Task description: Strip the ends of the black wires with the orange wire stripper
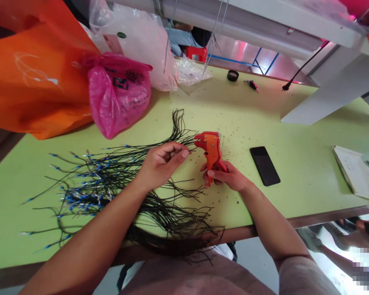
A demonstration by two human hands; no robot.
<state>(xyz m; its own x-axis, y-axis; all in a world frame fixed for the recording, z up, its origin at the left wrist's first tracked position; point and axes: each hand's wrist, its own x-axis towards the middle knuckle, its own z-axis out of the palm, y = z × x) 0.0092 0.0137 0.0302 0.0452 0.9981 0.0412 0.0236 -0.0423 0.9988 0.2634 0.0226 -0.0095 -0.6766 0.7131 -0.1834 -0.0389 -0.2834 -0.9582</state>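
The orange plastic wire stripper (211, 153) sits wrapped in the closed right hand (224, 176) (nose angled toward the wires), while the pinched left hand (162, 164) grips thin black blue-tipped wires (110, 180).

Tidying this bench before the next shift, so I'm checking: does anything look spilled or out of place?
Yes: small black bits, probably stripped insulation, lie scattered across the green tabletop, thickest around the orange wire stripper in the right hand. They look odd because they are loose debris spread well beyond the tool.
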